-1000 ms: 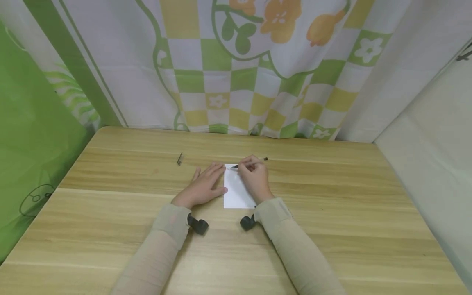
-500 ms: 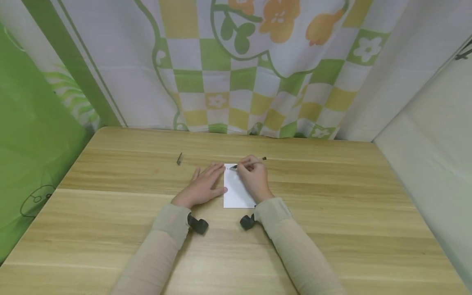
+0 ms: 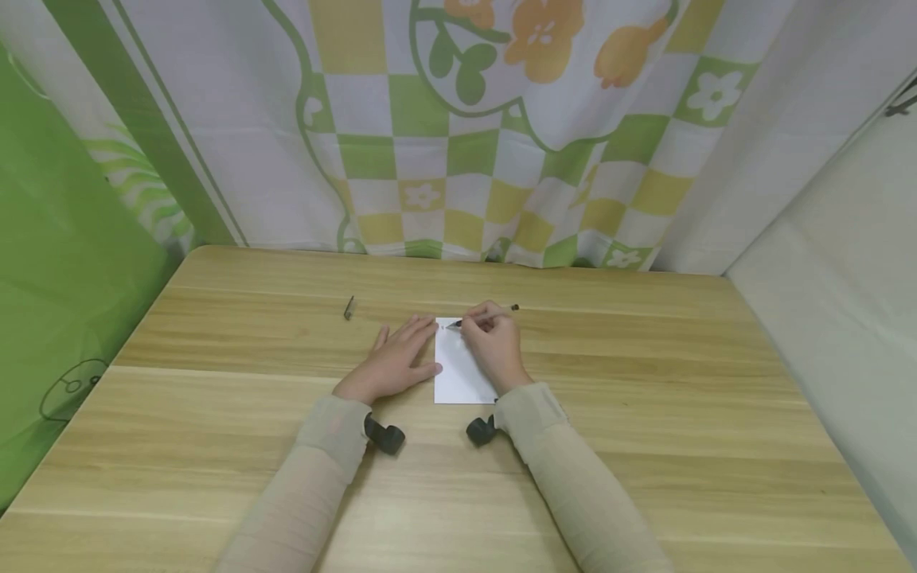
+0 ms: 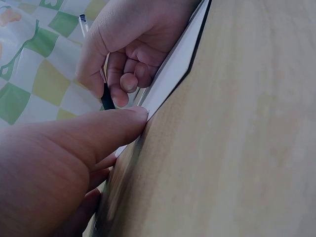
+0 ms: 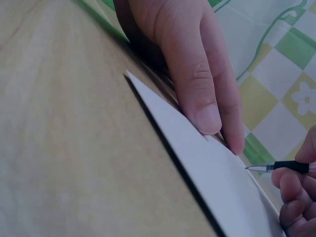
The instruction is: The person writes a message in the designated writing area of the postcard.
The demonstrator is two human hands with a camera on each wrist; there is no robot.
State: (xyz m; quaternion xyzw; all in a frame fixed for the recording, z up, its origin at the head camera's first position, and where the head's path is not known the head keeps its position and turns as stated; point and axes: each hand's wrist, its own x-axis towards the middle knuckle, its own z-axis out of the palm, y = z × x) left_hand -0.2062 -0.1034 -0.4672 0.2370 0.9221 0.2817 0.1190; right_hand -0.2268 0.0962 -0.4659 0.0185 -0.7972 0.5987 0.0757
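Note:
A white sheet of paper [image 3: 458, 374] lies in the middle of the table, with a few small marks near its top left corner. My right hand [image 3: 494, 342] pinches a pen [image 5: 291, 167] with a black grip and a clear barrel; its tip is right at the upper part of the paper. Flat on the table, my left hand [image 3: 390, 362] rests with straight fingers, thumb and fingertips on the paper's left edge. In the left wrist view the left thumb [image 4: 123, 126] presses on the paper's edge.
A pen cap [image 3: 349, 308] lies on the wooden table [image 3: 645, 446] beyond the left hand. Behind the table's far edge hangs a checked, flowered curtain [image 3: 423, 151]. A green cloth [image 3: 64, 263] hangs at the left, and a pale wall stands at the right.
The pen tip shifts very slightly near the top of the paper, with the right hand still pinching the pen. The left hand stays in place.

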